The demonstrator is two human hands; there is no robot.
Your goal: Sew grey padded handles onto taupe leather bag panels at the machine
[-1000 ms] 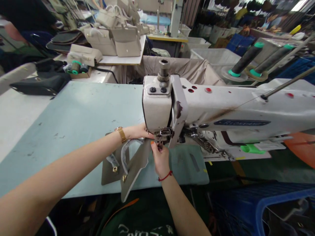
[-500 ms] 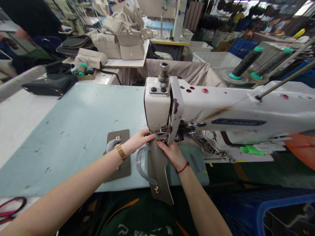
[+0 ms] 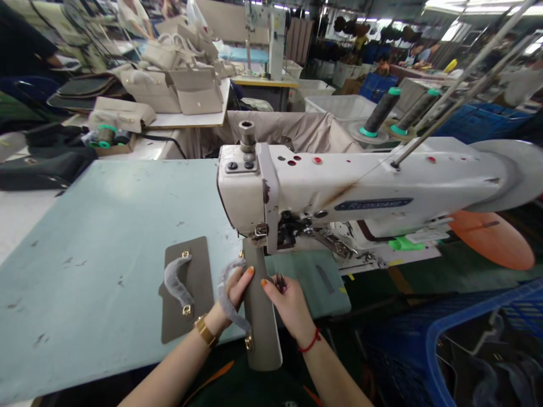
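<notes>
A grey-brown bag flap (image 3: 262, 316) lies lengthwise below the sewing machine's head (image 3: 241, 198), its far end under the presser area. It carries a handle (image 3: 227, 302) in cloudy wrapping, fixed with gold fittings. My left hand (image 3: 236, 287) reaches through the handle loop and grips the flap's left edge, thumb on top. My right hand (image 3: 289, 302) is closed at the right edge, its thumb tip on the flap. A small dark metal thing (image 3: 280, 281) shows by its curled fingers, too hidden to name. Left of them, a second flap (image 3: 199, 288) with a wrapped handle lies flat.
The pale blue tabletop (image 3: 123, 226) spreads left. A blue crate (image 3: 428, 345) holding similar pieces stands at lower right. Thread cones (image 3: 382, 113) rise behind the machine. Beige bags (image 3: 195, 90) are piled on a table beyond, and a black bag (image 3: 46, 164) lies at left.
Both hands have drawn back from the needle area towards me. The held flap now lies straighter and flatter. The view has turned right, showing more of the blue crate.
</notes>
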